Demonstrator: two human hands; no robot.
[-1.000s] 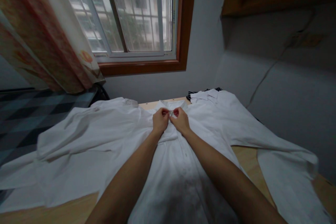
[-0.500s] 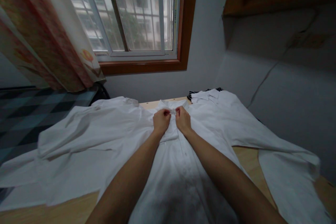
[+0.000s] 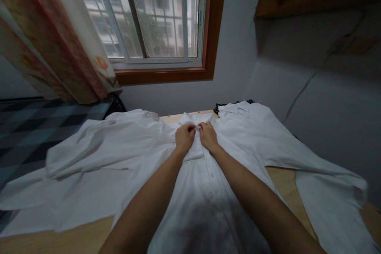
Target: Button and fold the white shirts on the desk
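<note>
A white button-up shirt (image 3: 196,190) lies spread flat on a wooden table (image 3: 74,234), collar away from me, sleeves out to both sides. My left hand (image 3: 184,138) and my right hand (image 3: 207,135) meet just below the collar, each pinching the shirt's front placket at its top. Fingers of both hands are curled closed on the fabric, thumbs nearly touching. A row of small buttons runs down the placket toward me between my forearms.
A second white garment (image 3: 238,108) lies over something dark and striped at the table's far right, against the grey wall. A window with bars (image 3: 154,16) and a patterned curtain (image 3: 47,35) stand beyond. A dark checked bed cover (image 3: 32,127) lies to the left.
Both hands stay pinched at the top of the placket, shifting only slightly. The view has drifted a little to the left and down.
</note>
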